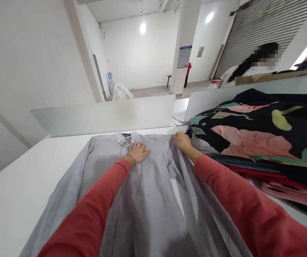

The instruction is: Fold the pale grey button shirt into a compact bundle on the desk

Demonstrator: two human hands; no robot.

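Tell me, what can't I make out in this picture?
All in the head view:
The grey shirt: its lower hem is cut off by the bottom edge.
The right hand: its curled fingertips are hidden by the hand itself.
The left hand: its palm faces down, out of sight.
The poster: words too small.
The stacked clothes: mostly covered by the patterned garment.

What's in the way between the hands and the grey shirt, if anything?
Nothing visible. The left hand lies on the grey shirt by its collar, and the right hand holds it near the shoulder. The clothes pile lies to the right.
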